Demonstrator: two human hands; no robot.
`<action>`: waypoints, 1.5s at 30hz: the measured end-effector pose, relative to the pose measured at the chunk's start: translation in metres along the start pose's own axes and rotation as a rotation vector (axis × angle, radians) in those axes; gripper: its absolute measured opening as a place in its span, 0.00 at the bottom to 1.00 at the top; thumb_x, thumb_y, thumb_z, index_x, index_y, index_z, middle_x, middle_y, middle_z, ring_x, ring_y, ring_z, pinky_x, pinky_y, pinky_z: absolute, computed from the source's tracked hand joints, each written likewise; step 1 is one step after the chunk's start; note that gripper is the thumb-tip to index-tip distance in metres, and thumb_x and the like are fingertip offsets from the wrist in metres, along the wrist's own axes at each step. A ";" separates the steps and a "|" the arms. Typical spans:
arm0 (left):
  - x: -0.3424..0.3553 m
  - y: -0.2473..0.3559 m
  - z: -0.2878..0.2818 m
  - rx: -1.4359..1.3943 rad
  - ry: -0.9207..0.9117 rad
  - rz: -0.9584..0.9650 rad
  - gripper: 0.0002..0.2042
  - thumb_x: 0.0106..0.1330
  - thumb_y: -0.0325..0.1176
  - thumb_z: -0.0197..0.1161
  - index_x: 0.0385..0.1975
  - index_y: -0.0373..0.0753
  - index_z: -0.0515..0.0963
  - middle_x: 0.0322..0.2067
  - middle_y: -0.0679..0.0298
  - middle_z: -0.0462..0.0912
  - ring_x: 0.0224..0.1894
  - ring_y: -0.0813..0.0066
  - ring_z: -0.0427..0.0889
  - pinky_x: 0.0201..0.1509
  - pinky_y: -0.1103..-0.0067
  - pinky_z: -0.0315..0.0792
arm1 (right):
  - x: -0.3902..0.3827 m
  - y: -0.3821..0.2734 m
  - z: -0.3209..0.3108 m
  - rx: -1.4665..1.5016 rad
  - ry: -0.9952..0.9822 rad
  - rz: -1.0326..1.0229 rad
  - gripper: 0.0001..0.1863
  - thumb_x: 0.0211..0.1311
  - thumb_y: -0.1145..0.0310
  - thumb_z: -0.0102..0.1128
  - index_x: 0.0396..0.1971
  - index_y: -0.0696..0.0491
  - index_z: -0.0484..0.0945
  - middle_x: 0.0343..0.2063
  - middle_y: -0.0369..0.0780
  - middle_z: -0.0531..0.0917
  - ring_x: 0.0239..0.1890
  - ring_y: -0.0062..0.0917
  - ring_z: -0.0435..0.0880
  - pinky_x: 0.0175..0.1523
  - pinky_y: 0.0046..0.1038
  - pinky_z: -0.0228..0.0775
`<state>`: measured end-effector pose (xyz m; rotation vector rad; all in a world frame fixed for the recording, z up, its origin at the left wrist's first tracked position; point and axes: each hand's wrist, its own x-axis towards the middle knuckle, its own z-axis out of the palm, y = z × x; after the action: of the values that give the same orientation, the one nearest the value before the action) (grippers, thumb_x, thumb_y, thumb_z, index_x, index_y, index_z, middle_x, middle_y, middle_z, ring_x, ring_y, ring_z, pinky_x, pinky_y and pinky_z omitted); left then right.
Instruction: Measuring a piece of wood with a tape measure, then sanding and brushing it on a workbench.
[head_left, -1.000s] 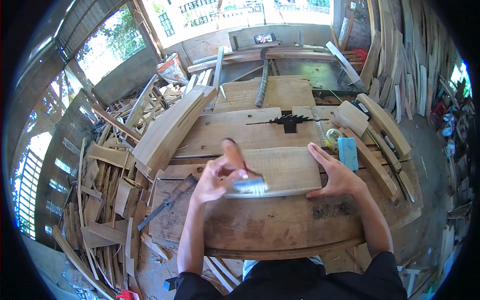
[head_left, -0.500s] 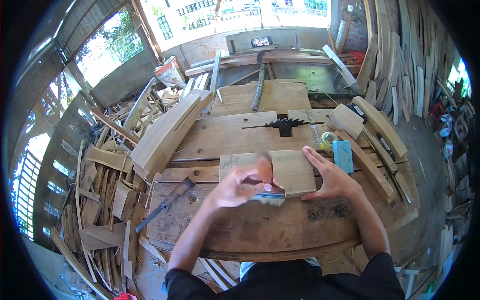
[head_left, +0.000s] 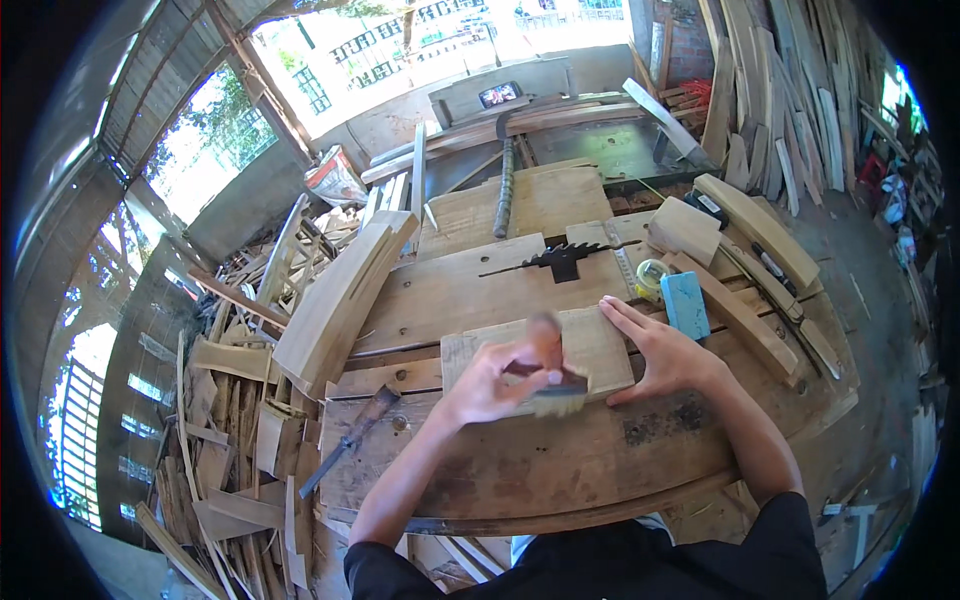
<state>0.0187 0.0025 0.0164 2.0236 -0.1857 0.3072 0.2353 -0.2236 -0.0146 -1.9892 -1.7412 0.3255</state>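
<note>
My left hand (head_left: 490, 382) is closed round the wooden handle of a flat, wide brush (head_left: 546, 345). The brush is smeared by motion, its pale bristles pointing down at the near edge of a light wooden board (head_left: 595, 345); whether they touch the wood I cannot tell. The board lies flat on the workbench (head_left: 480, 470). At the board's right end my right hand (head_left: 668, 362) is spread, fingertips on the top and thumb at the near corner. A blue rectangular block (head_left: 686, 306) sits just beyond that hand, beside a roll of clear tape (head_left: 652, 275).
A chisel-like tool (head_left: 352, 440) lies left on the bench, near a thick wooden beam (head_left: 338, 300). Beyond the board is a black toothed shape (head_left: 562, 262). A curved blade with a wrapped handle (head_left: 505, 190) lies farther back. Shaped timbers (head_left: 735, 315) line the right; scrap wood (head_left: 235, 430) heaps left.
The brush has shifted slightly right along the board's near edge, in my left hand. My right hand keeps its place on the board. The whole view has turned a little.
</note>
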 end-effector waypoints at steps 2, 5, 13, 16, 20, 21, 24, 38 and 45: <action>0.016 -0.014 -0.004 0.131 0.089 0.047 0.13 0.72 0.23 0.68 0.55 0.36 0.82 0.46 0.56 0.93 0.49 0.65 0.93 0.57 0.69 0.87 | 0.002 -0.003 -0.002 0.011 -0.013 0.015 0.75 0.43 0.35 0.83 0.81 0.62 0.49 0.80 0.54 0.56 0.77 0.51 0.67 0.80 0.42 0.61; 0.038 -0.018 -0.015 0.277 0.204 0.080 0.14 0.73 0.24 0.68 0.57 0.38 0.81 0.45 0.55 0.93 0.47 0.66 0.93 0.54 0.70 0.87 | 0.004 0.000 0.002 0.034 -0.005 0.004 0.75 0.43 0.35 0.84 0.81 0.62 0.47 0.81 0.54 0.55 0.77 0.51 0.67 0.80 0.42 0.61; 0.059 0.019 0.023 -0.060 -0.304 -0.022 0.08 0.73 0.26 0.69 0.47 0.34 0.82 0.41 0.60 0.91 0.46 0.66 0.93 0.55 0.70 0.88 | -0.001 0.028 0.003 0.044 -0.072 -0.054 0.79 0.43 0.37 0.85 0.82 0.61 0.40 0.80 0.56 0.55 0.80 0.51 0.59 0.83 0.40 0.55; 0.058 0.007 0.019 0.040 -0.140 0.026 0.08 0.73 0.25 0.69 0.48 0.35 0.82 0.42 0.58 0.91 0.44 0.65 0.93 0.54 0.70 0.88 | 0.001 0.015 -0.001 0.055 -0.096 -0.006 0.80 0.43 0.36 0.85 0.82 0.61 0.39 0.80 0.57 0.55 0.80 0.52 0.58 0.83 0.41 0.54; 0.062 -0.013 0.002 0.170 0.118 0.027 0.10 0.72 0.24 0.69 0.50 0.35 0.82 0.43 0.55 0.92 0.44 0.62 0.94 0.51 0.69 0.88 | 0.007 0.005 -0.007 0.113 -0.095 0.017 0.79 0.42 0.36 0.85 0.82 0.59 0.40 0.79 0.58 0.57 0.80 0.54 0.59 0.83 0.43 0.54; 0.062 -0.016 0.001 0.152 0.192 -0.002 0.10 0.71 0.24 0.69 0.50 0.35 0.83 0.43 0.55 0.92 0.44 0.62 0.94 0.51 0.69 0.88 | 0.007 0.005 -0.007 0.110 -0.099 0.013 0.79 0.42 0.36 0.85 0.82 0.59 0.40 0.79 0.58 0.57 0.80 0.54 0.59 0.83 0.43 0.54; 0.058 -0.002 0.019 0.204 0.081 0.068 0.10 0.73 0.28 0.67 0.51 0.38 0.80 0.40 0.53 0.91 0.41 0.55 0.93 0.47 0.64 0.88 | 0.004 0.007 -0.006 0.058 -0.086 0.029 0.79 0.42 0.36 0.85 0.83 0.57 0.40 0.78 0.58 0.59 0.79 0.54 0.61 0.83 0.44 0.55; 0.057 -0.027 -0.001 0.352 0.169 0.187 0.12 0.72 0.25 0.66 0.53 0.39 0.77 0.39 0.52 0.90 0.40 0.47 0.91 0.44 0.62 0.85 | 0.006 0.005 -0.004 0.095 -0.067 0.031 0.77 0.39 0.39 0.88 0.83 0.52 0.44 0.74 0.58 0.65 0.76 0.55 0.66 0.81 0.45 0.59; 0.052 0.008 0.023 0.018 -0.219 0.250 0.09 0.72 0.25 0.67 0.49 0.36 0.80 0.38 0.53 0.90 0.40 0.50 0.91 0.45 0.64 0.86 | 0.004 0.007 -0.005 0.111 -0.079 0.040 0.78 0.38 0.38 0.88 0.83 0.51 0.44 0.74 0.58 0.65 0.75 0.55 0.67 0.81 0.45 0.59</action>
<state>0.0696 -0.0218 0.0288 2.0518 -0.5766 0.2427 0.2444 -0.2215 -0.0135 -1.9579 -1.6938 0.5098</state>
